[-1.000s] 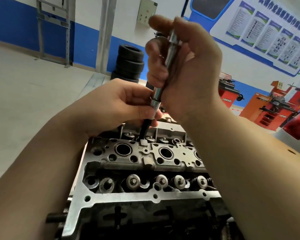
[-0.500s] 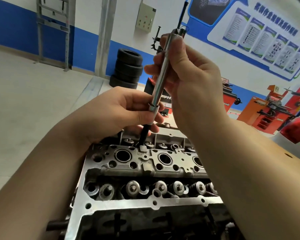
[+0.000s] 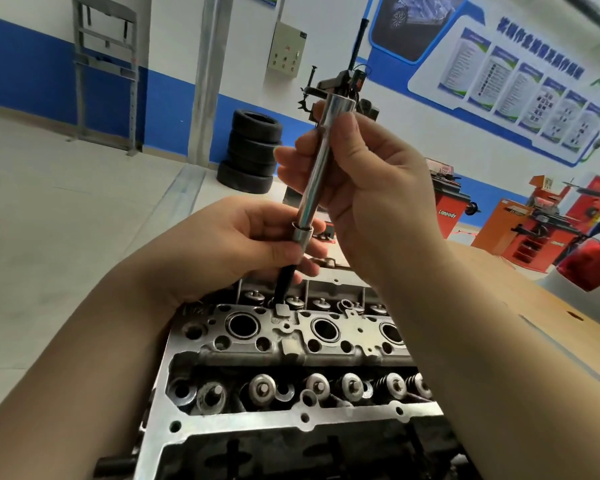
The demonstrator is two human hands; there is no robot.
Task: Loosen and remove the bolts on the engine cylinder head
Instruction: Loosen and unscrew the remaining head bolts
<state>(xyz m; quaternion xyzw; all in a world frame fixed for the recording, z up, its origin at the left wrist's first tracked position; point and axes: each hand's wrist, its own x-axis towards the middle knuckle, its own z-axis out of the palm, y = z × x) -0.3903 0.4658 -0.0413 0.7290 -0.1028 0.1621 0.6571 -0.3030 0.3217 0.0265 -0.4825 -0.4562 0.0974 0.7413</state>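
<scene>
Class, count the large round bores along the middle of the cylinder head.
3. The left bore comes first, the middle bore lies beside it, and the right bore sits at the right forearm, which may hide more.

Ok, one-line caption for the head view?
Both hands hold a chrome extension bar over the cylinder head.

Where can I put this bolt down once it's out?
The brown bench top right of the cylinder head lies bare. The head itself is crowded with valve springs and bores; both hands hold the extension bar.
</scene>
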